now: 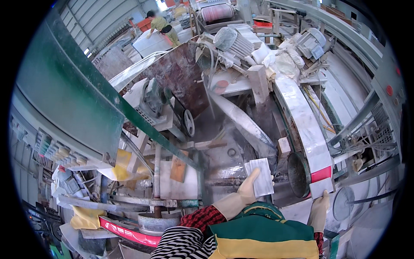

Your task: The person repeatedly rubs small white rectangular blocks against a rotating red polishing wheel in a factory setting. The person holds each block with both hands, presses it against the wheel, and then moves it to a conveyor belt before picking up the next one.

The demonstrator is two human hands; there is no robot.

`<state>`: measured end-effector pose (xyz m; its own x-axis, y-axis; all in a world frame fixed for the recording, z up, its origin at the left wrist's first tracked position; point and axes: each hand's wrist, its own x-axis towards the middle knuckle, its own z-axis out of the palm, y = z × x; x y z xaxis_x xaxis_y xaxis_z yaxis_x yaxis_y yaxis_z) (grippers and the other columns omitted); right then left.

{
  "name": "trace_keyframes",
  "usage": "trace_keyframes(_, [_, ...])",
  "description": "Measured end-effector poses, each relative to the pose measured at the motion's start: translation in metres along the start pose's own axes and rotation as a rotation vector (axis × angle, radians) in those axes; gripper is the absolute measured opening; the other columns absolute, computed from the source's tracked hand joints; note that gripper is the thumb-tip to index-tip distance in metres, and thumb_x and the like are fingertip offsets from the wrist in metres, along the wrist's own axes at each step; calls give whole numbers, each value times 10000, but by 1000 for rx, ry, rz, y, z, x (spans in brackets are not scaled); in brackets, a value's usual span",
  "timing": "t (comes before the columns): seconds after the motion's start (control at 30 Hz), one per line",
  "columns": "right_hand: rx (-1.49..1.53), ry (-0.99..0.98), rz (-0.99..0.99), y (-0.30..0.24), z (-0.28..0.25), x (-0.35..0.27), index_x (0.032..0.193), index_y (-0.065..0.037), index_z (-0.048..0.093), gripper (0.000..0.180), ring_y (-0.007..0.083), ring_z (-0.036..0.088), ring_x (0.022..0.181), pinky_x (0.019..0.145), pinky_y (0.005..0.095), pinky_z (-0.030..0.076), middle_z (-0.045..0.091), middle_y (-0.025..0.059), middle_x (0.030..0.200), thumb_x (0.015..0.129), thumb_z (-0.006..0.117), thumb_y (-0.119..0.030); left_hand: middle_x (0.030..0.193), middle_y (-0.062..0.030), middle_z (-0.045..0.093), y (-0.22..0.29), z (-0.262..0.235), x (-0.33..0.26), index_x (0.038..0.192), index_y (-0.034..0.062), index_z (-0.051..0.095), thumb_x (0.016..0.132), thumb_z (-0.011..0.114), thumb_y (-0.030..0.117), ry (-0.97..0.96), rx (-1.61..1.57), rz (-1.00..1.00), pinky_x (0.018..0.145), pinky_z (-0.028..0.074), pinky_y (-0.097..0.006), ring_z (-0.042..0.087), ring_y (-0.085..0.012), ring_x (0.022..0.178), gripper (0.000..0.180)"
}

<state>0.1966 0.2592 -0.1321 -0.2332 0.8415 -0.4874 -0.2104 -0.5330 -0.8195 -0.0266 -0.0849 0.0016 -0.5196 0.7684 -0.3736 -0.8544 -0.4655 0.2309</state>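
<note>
Single view only, head-worn fisheye, left one of pair. Looks steeply down and forward over person's own chest and arms, which enter from lower edge. Close range on left hand (246,190) and right hand (319,208); stone-cutting machine (241,108) fills middle, workshop hall stretches off toward top. Straight beams bend hard near rim, dark corners all round. No second view, so nothing shared.

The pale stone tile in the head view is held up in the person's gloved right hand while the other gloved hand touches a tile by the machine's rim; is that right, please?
Not quite: the head view shows the pale stone tile held in the gloved left hand. The right hand is the one touching the other tile by the machine's rim.
</note>
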Motion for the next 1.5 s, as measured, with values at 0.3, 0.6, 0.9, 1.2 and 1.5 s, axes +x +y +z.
trace_keyframes(0.3, [-9,-98,-45,11,-3,48,1290,-37,563,330,246,609,1071,895,366,501,619,118,1202,995,589,-182,1166,-147,668,4,-5,-16,1297,68,570,1017,556,421,58,-50,74,963,522,-467,653,-304,1058,451])
trace_keyframes(0.6, [-1613,18,-397,-31,50,-19,1151,-77,662,241,299,666,1041,918,450,513,697,209,1105,958,581,-196,1117,-185,696,1,-4,-22,1264,28,600,982,591,472,66,-77,53,907,550,-510,678,-351,1003,526])
trace_keyframes(0.9, [220,66,-62,-27,101,-29,1324,-40,559,387,263,636,1101,1026,418,518,642,108,1210,957,502,69,1152,-108,649,-6,15,-14,1267,63,585,971,622,421,215,84,10,952,521,-485,623,-304,1067,466])
trace_keyframes(1.2, [124,47,-121,-23,119,-16,1374,-57,537,440,224,647,1010,923,355,539,649,103,1183,945,559,36,1147,-104,649,-6,15,-11,1272,65,581,974,618,419,137,87,49,952,524,-472,623,-297,1071,464])
trace_keyframes(1.5, [-558,22,-51,-54,115,-43,1522,-175,421,580,175,626,663,580,338,553,634,65,821,980,627,-163,1138,-105,644,-3,12,-10,1259,64,576,981,609,416,132,83,63,956,525,-474,625,-291,1070,450])
